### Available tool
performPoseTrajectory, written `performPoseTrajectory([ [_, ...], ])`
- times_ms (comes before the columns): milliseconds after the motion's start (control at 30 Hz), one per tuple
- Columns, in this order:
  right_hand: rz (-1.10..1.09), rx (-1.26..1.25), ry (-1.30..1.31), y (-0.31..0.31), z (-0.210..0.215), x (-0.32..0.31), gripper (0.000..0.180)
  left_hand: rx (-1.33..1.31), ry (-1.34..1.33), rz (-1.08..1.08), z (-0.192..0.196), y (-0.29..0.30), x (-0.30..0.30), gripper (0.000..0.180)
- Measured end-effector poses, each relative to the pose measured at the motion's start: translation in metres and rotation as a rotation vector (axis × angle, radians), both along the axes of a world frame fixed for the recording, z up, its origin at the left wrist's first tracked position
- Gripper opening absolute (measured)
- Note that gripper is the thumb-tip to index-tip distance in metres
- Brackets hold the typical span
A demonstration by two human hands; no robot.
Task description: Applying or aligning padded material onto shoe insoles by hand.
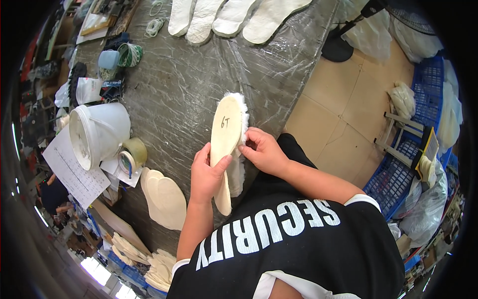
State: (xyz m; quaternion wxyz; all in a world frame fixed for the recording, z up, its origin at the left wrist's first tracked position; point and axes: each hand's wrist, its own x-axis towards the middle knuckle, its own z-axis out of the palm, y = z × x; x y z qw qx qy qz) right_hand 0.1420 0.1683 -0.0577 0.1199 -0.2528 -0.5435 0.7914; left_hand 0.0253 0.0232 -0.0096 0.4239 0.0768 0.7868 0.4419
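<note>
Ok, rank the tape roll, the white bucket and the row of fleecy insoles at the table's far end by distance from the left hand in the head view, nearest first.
1. Tape roll: just to the left of the left hand, beside the bucket.
2. White bucket: lying on its side, farther left.
3. Row of fleecy insoles: at the table's far end, well beyond the insole that both hands hold.

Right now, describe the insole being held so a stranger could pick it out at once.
On the grey plastic-covered table, look near its front edge, where the left hand and right hand meet. They hold a cream insole fringed with white fleece, the only one lifted off the table and handwritten on.
</note>
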Motion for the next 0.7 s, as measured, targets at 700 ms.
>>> performPoseTrajectory([
  [700,0.045,-0.283,0.116,-0.006,-0.006,0.007,0.013,-0.157,0.284,-0.191,0.007,0.004,0.007,0.081],
])
